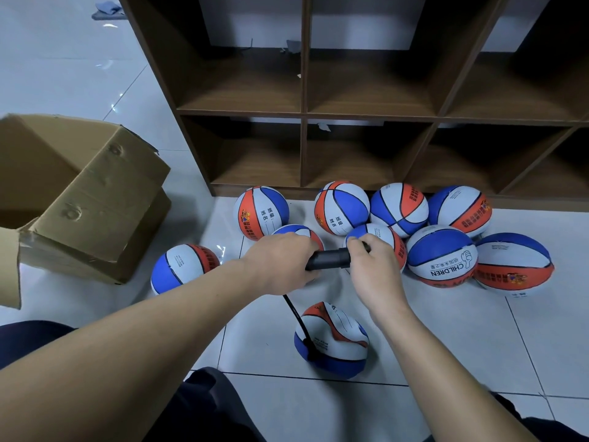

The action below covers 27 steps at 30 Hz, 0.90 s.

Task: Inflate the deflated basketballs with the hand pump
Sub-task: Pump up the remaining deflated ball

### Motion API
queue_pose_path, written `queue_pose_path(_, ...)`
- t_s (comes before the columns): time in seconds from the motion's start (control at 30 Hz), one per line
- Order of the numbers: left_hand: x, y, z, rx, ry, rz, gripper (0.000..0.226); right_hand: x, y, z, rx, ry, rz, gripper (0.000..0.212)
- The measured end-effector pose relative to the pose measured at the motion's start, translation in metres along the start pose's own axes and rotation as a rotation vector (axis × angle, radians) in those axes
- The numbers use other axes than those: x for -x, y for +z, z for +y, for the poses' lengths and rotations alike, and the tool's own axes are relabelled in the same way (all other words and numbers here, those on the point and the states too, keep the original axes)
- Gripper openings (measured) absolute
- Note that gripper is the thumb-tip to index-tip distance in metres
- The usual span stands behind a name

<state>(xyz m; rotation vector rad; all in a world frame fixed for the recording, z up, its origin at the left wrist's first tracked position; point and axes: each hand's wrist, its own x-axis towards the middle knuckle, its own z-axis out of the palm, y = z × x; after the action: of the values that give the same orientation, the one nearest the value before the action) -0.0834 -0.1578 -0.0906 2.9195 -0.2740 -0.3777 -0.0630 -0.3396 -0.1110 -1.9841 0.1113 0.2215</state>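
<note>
A black hand pump (330, 259) is held level above the floor. My left hand (279, 262) grips its barrel. My right hand (373, 266) grips the handle end, pushed in close to the barrel. A thin black hose (296, 317) runs from the pump down into a dented, partly deflated red, white and blue basketball (334, 341) on the floor tiles between my knees. Beyond my hands lie several round basketballs of the same colours, such as the one marked CHILDREN (441, 255) and another at the left (181, 266).
An open cardboard box (86, 199) stands on the floor at the left. A dark wooden shelf unit (366, 116) with open compartments rises behind the balls. My dark-trousered knees (204, 406) frame the near floor.
</note>
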Motion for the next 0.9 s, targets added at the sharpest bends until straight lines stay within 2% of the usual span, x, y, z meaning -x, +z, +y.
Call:
queue_pose_path(0.17, -0.002, -0.001, -0.004, 0.038, -0.002, -0.035, 0.019, -0.013, -0.023, 0.000, 0.019, 0.039, 0.087, 0.034)
queue_pose_path(0.37, -0.004, -0.004, -0.013, 0.000, -0.046, -0.054, 0.022, -0.033, -0.073, 0.003, -0.170, 0.206, 0.277, 0.030)
queue_pose_path(0.5, -0.004, -0.006, -0.009, -0.015, -0.021, -0.016, 0.018, -0.031, -0.067, 0.007, -0.205, 0.196, 0.333, 0.029)
queue_pose_path(0.57, -0.004, -0.004, -0.009, -0.049, -0.026, -0.013, 0.016, -0.025, -0.055, 0.008, -0.196, 0.181, 0.372, 0.039)
queue_pose_path(0.73, -0.004, 0.000, -0.013, -0.095, -0.027, -0.010, 0.018, -0.015, -0.030, 0.007, -0.110, 0.095, 0.354, 0.031)
queue_pose_path(0.9, -0.003, 0.001, -0.011, -0.061, -0.016, -0.013, 0.017, -0.008, -0.013, 0.004, -0.046, 0.026, 0.281, 0.034)
